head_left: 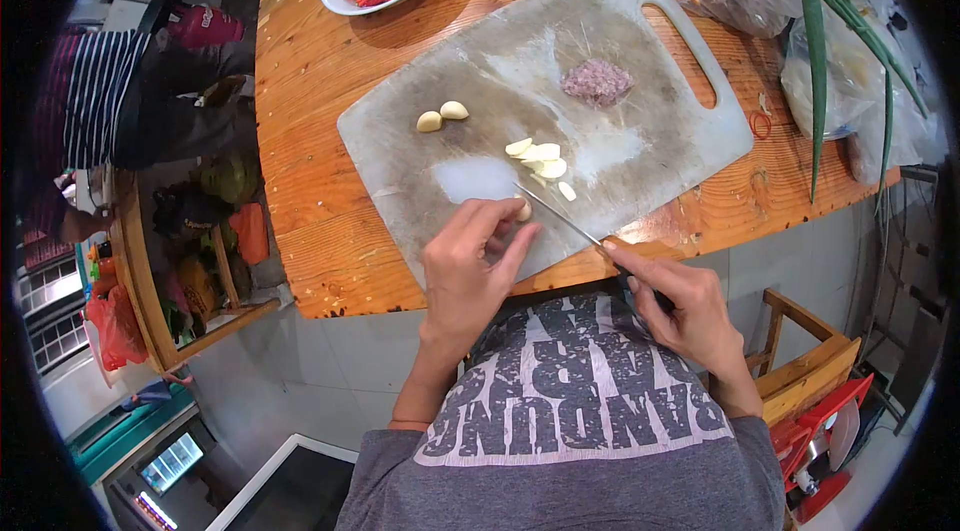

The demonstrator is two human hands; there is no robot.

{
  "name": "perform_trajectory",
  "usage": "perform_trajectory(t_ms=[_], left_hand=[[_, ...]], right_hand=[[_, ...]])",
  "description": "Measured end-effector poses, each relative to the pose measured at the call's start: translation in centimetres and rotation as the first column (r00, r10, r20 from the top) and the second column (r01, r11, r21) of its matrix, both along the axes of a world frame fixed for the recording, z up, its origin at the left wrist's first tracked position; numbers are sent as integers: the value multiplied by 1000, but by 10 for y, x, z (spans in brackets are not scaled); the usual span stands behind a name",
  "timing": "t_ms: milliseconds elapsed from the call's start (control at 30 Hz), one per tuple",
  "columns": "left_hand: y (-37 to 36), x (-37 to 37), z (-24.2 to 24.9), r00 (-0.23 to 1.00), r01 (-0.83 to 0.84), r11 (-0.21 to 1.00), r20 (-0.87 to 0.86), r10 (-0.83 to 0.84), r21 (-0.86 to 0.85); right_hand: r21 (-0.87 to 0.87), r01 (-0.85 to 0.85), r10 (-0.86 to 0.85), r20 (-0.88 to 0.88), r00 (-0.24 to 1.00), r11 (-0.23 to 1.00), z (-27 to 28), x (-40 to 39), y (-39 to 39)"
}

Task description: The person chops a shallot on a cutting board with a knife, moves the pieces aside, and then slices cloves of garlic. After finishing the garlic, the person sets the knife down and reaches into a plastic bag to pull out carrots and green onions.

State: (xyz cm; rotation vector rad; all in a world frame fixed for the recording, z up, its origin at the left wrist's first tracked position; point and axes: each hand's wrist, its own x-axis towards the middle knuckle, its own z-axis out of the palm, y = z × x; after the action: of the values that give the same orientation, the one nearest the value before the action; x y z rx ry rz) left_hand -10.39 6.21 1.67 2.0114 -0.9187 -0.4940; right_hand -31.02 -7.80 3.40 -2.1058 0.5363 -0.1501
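Head view shows slicing under way: the left hand [468, 266] pins a garlic clove [524, 213] with pinching fingertips on the cutting board [660, 121], while the right hand [680, 306] closes its grip on the knife [560, 219], blade just beside the clove. Cut slices [540, 159] lie beyond the grip. Next stroke likely calls for fingertips tucked back.

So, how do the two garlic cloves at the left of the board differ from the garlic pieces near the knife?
The two whole cloves are rounded and uncut; the sliced pieces are thin and flat. The cloves lie apart from the knife; the slices lie beside its blade. Both are pale, peeled, and on the cutting board.
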Motion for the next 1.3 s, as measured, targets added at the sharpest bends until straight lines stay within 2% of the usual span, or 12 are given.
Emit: perform_trajectory(t_ms=[167, 233, 433, 600, 733, 933, 1033, 1133, 1233, 1300], left_hand=[[-4, 3, -5, 999, -6, 995, 49, 11, -96], [-5, 5, -6, 997, 33, 995, 78, -25, -96], [-15, -2, -9, 991, -69, 993, 111, 80, -100], [-17, -2, -9, 987, -73, 995, 137, 82, -65], [-16, -2, -8, 986, -59, 997, 154, 66, -49], [-19, -3, -2, 978, -48, 999, 205, 49, -14], [-18, -2, -3, 982, -50, 999, 184, 52, -18], [-18, -2, -4, 979, -47, 998, 199, 52, -30], [-17, -3, -6, 984, -79, 995, 156, 88, -61], [-18, -3, -6, 982, -75, 995, 166, 85, -66]], right_hand=[[-3, 51, -51, 62, 997, 999, -1, 2, 2], [-24, 32, -30, 68, 997, 999, -6, 3, 4], [-98, 7, -7, 0, 1000, 995, -2, 9, 6], [-44, 41, -39, 44, 998, 998, 2, 3, 2], [-4, 39, -39, 12, 999, 999, 8, -2, 1], [-110, -50, 41, -83, 996, 993, 14, 6, -2], [-118, -57, 52, -46, 998, 991, 1, 21, -1], [-88, -14, 16, 21, 1000, 996, -4, 25, -1], [68, 76, -82, 84, 993, 995, -8, 20, -3], [91, 94, -100, 64, 993, 991, -5, 13, -3]])
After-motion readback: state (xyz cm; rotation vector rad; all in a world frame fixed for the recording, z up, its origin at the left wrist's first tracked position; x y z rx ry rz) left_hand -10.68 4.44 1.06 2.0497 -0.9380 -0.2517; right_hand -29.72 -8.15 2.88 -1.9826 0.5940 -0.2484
